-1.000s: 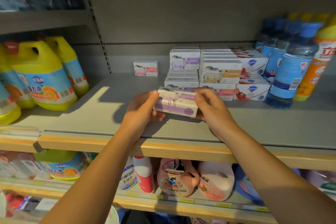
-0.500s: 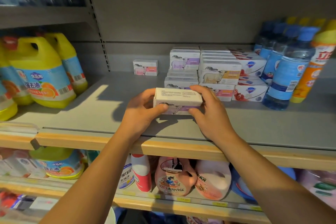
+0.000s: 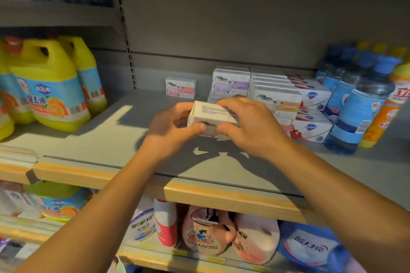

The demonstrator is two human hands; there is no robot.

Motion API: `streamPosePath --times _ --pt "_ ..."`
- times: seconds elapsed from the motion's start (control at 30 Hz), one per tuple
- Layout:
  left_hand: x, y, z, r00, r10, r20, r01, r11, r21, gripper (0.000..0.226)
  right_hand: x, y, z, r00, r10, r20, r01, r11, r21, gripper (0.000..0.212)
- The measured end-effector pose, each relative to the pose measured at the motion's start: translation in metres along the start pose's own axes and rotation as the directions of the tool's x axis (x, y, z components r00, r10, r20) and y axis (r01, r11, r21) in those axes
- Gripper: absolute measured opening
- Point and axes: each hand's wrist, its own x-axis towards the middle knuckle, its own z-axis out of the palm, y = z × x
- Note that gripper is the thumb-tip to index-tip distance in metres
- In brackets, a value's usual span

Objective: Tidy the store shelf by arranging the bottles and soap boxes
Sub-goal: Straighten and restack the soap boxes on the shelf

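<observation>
Nearest, both hands grip one white cardboard soap box (image 3: 211, 117) above the grey metal shelf (image 3: 93, 139): the left hand (image 3: 170, 131) curls round its left end with the thumb across the front, the right hand (image 3: 248, 126) wraps over its top and right end. Behind it sit stacked soap boxes (image 3: 275, 95), rectangular and matte, and a lone box (image 3: 180, 87) stands at the back. Clear blue-capped bottles (image 3: 359, 106) stand rightward; glossy yellow jugs (image 3: 51, 86) stand leftward.
</observation>
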Motion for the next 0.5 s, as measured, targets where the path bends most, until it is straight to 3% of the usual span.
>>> streamPosePath --times 0.1,0.2,0.27,0.33,0.5 --pt "0.024 -0.002 -0.02 0.998 0.035 -0.044 -0.029 0.992 0.121 0.022 0.027 0.004 -0.016 0.998 0.012 -0.053 -0.017 0.996 -0.087 0.05" --pt "0.042 -0.019 -0.038 0.993 -0.047 -0.111 0.067 0.98 0.187 0.016 0.06 0.022 -0.028 0.992 0.107 -0.072 -0.118 0.98 -0.161 0.052" --pt "0.051 -0.036 -0.045 0.991 -0.073 -0.109 0.108 0.93 0.352 0.018 0.078 0.034 -0.03 0.987 0.131 -0.09 -0.146 0.972 -0.181 0.049" --pt "0.06 -0.054 -0.051 0.99 -0.121 -0.076 0.143 0.842 0.52 0.005 0.094 0.044 -0.031 0.982 0.156 -0.104 -0.174 0.967 -0.186 0.046" --pt "0.062 -0.08 -0.053 0.978 -0.203 0.038 0.099 0.62 0.779 0.038 0.129 0.057 -0.017 0.976 0.212 -0.056 -0.219 0.932 -0.288 0.039"
